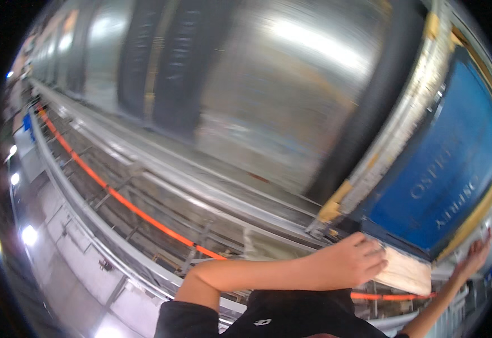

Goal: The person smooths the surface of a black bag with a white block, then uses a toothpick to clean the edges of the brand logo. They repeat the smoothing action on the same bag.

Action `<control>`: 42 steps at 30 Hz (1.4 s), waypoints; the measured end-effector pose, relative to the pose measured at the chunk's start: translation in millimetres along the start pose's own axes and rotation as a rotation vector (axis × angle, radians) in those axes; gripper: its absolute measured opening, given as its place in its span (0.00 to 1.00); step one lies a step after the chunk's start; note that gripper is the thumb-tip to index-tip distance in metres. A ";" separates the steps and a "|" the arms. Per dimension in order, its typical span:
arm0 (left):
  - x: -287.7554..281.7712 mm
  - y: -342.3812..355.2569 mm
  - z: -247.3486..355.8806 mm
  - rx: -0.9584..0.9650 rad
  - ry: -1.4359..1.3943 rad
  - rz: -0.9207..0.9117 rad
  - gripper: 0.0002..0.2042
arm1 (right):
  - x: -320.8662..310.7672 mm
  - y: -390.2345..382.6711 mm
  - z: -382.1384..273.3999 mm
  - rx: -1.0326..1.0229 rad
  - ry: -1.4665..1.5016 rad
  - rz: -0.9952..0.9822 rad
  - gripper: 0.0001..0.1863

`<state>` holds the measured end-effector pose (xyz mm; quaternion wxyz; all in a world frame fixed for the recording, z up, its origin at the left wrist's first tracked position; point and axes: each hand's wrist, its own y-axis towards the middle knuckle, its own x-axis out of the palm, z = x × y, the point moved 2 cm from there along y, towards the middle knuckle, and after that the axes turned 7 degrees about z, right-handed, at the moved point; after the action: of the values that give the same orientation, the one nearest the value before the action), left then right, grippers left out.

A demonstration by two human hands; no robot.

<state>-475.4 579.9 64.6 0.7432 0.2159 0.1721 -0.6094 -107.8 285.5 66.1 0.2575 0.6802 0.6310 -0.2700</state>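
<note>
Pale board [406,272] in curled left hand [363,261]; right hand [474,259] beyond it, grip unclear

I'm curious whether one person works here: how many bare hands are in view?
2: the left hand at the left end of the pale board, and the right hand to the lower right of the blue panel.

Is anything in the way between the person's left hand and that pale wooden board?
Nothing visible: the left hand overlaps the left end of the pale wooden board in this view. The blue panel lies beyond the board, not between them.
</note>
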 end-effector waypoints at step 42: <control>-13.7 8.8 2.3 -0.008 -0.030 -0.102 0.17 | 24.9 -24.4 -34.3 0.145 0.172 0.082 0.21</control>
<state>-469.5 591.5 74.6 0.7145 0.1948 0.1740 -0.6490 -129.3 328.9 73.4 0.1634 0.7428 0.6012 -0.2450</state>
